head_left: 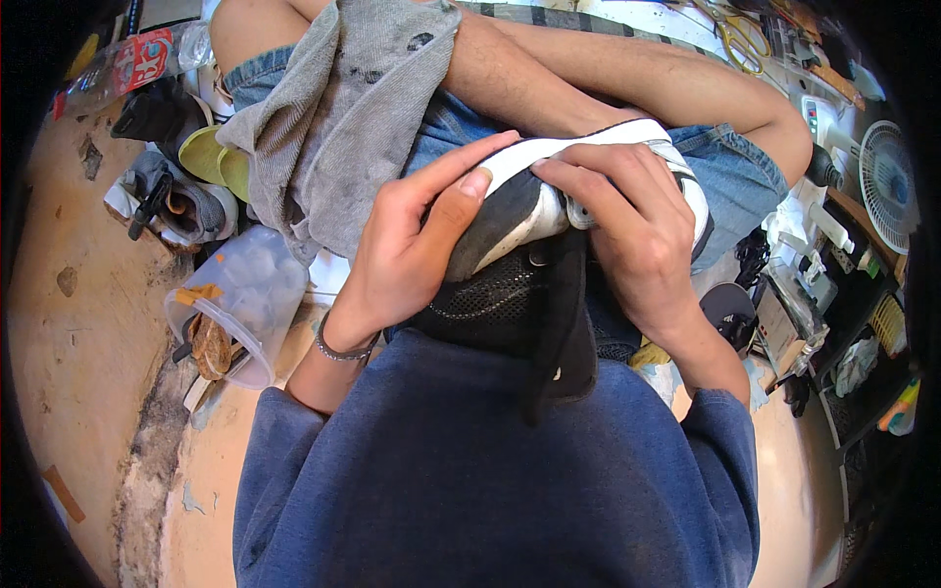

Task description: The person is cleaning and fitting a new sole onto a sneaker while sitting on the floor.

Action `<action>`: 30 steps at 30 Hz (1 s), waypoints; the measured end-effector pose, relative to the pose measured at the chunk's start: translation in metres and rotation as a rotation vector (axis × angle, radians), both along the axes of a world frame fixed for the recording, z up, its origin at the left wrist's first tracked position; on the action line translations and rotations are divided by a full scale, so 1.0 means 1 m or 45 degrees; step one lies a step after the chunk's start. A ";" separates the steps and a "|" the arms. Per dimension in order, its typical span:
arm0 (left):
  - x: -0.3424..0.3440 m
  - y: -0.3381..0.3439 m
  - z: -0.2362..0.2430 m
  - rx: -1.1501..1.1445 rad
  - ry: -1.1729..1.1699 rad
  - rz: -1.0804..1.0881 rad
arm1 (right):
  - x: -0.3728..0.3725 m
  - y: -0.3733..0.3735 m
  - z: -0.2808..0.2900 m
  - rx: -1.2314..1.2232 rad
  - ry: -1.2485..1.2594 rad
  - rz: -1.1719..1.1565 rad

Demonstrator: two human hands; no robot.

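A shoe with a white sole edge and a dark and pale upper lies tilted across my lap. My left hand grips its left end, with the thumb on the white rim and the fingers reaching over the far side. The fingers of my right hand are bent and pressed against the white side at the right. Whether anything small sits under those fingertips is hidden. Against my belly, just below the shoe, rests a black mesh thing with a dark strap. A grey ribbed cloth drapes over my left leg.
To the left, a translucent plastic bucket lies on its side near several worn shoes and a clear bottle. Yellow-handled scissors are at the far right. A white fan and a cluttered shelf line the right side.
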State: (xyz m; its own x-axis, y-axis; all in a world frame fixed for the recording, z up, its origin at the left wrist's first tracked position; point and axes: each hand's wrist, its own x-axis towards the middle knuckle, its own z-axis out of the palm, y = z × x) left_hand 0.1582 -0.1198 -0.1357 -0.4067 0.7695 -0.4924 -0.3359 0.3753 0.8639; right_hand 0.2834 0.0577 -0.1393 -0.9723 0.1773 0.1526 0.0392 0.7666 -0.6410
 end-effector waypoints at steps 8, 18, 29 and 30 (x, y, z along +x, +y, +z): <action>0.010 0.001 0.010 -0.037 0.118 -0.035 | 0.007 -0.003 -0.016 0.026 0.289 -0.106; 0.018 0.003 0.019 0.127 0.481 -0.112 | 0.015 -0.005 -0.025 -0.054 0.478 -0.204; 0.015 0.005 0.015 0.001 0.411 -0.214 | 0.019 0.000 -0.021 -0.060 0.386 -0.094; 0.011 0.003 0.002 0.142 0.227 -0.135 | 0.020 0.004 -0.016 -0.063 0.390 -0.090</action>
